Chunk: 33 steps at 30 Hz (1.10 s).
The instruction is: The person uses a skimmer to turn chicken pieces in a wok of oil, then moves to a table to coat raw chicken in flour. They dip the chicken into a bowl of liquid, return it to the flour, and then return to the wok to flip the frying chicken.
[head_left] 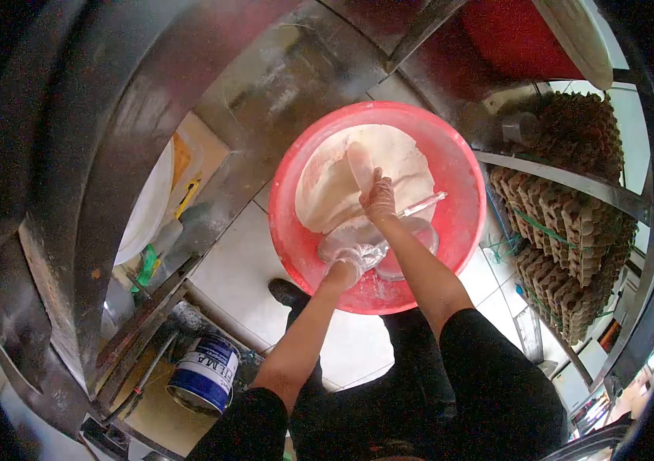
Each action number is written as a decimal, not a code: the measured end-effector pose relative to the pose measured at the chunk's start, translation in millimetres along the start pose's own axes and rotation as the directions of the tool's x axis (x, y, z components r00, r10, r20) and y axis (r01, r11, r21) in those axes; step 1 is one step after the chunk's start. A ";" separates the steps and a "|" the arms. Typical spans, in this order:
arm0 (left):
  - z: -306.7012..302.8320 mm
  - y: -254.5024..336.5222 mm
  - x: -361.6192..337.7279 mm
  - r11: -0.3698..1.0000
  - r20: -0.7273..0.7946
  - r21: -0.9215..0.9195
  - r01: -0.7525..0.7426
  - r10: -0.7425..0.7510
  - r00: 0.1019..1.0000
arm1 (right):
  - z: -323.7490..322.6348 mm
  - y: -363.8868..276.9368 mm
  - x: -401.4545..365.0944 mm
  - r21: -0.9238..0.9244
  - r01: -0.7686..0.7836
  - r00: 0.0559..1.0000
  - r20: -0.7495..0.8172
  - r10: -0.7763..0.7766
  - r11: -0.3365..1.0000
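Note:
A red round tub (465,184) stands below me with white, flour-like powder (404,154) heaped in its far part. My right hand (379,198), in a clear plastic glove, is closed around a pale, rounded scoop (359,163) whose blade lies in the powder. My left hand (354,260), gloved likewise, is closed at the near side of the tub on the edge of a greyish round bowl (335,240). Beside it, partly behind my right forearm, is a clear round container (423,234). A whitish stick-like piece (425,203) slants toward the tub's right wall.
Stacked egg trays (550,223) fill a metal rack at the right. A blue and white paint-type bucket (205,373) sits on a low shelf at lower left. Above it are a white round basin (146,203) and a metal table edge. Pale floor tiles (231,265) surround the tub.

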<state>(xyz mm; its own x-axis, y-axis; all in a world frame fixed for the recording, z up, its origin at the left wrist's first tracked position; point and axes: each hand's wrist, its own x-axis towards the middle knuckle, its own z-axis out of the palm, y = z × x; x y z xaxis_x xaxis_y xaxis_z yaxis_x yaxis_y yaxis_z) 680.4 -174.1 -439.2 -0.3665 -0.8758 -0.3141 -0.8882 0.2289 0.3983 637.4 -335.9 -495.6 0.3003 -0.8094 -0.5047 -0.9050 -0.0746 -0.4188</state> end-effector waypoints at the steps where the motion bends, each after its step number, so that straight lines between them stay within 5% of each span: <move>1: 14.8 4.7 -3.6 0.989 0.055 -0.118 0.088 -0.082 0.995 | 6.4 2.1 -2.5 -0.035 0.028 0.998 0.053 -0.026 0.999; 3: -0.8 12.3 -9.5 0.968 0.159 -0.181 0.175 -0.147 0.976 | 22.6 6.3 -5.3 -0.096 0.089 0.985 0.156 -0.073 0.991; 4: 44.0 15.5 -8.7 0.867 0.054 -0.455 0.204 -0.202 0.978 | 34.0 6.3 -6.8 -0.110 0.064 0.987 0.153 -0.046 0.992; 6: 133.0 21.9 -7.6 0.475 -0.159 -0.880 0.005 -0.304 0.939 | 63.9 11.5 -7.1 -0.144 0.017 0.989 0.146 0.005 0.989; 8: 79.2 27.6 -13.9 0.742 -0.160 -0.659 0.126 -0.302 0.940 | 78.7 26.3 -7.6 -0.198 0.154 0.977 0.180 -0.119 0.968; 12: 84.3 32.2 -14.3 0.773 -0.165 -0.597 0.214 -0.380 0.910 | 109.6 59.3 -4.1 -0.124 0.303 0.889 0.393 -0.234 0.945; 14: 74.9 29.7 -7.3 0.804 -0.343 -0.590 0.077 -0.336 0.877 | 105.2 48.4 -10.1 -0.052 0.332 0.873 0.394 -0.287 0.942; 17: 90.5 39.3 -3.9 0.908 -0.153 -0.269 0.321 -0.369 0.917 | 96.1 46.5 -14.1 0.052 0.343 0.847 0.414 -0.333 0.938; 19: 137.2 49.2 -0.4 0.742 -0.142 -0.613 0.272 -0.442 0.886 | 85.5 49.2 -16.0 0.119 0.342 0.827 0.433 -0.359 0.932; 21: 130.2 51.3 -2.4 0.681 -0.107 -0.683 0.266 -0.453 0.885 | 80.6 51.5 -17.6 0.169 0.342 0.812 0.443 -0.381 0.925; 23: 62.5 53.1 -12.5 0.791 -0.061 -0.520 0.323 -0.412 0.909 | 80.5 54.3 -19.8 0.192 0.338 0.804 0.451 -0.389 0.921; 26: 44.8 46.7 -1.5 0.671 0.163 -0.611 0.420 -0.412 0.896 | 74.9 54.5 -24.5 0.240 0.320 0.793 0.460 -0.398 0.916; 29: 55.5 55.5 -3.5 0.616 -0.088 -0.734 0.288 -0.506 0.858 | 48.0 40.4 -36.1 0.321 0.270 0.778 0.483 -0.403 0.908; 33: 13.2 65.2 0.9 0.789 -0.044 -0.419 0.449 -0.512 0.858 | 37.9 50.8 -37.3 0.426 0.269 0.770 0.444 -0.458 0.864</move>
<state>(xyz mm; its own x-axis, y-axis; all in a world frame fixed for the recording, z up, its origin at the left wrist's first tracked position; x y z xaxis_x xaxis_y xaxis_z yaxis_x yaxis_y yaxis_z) 618.5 -154.3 -424.9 0.1520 -0.8872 -0.4357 -0.7493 -0.3909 0.5346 591.7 -287.4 -526.7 0.7797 -0.3307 -0.5317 -0.5729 -0.0342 -0.8189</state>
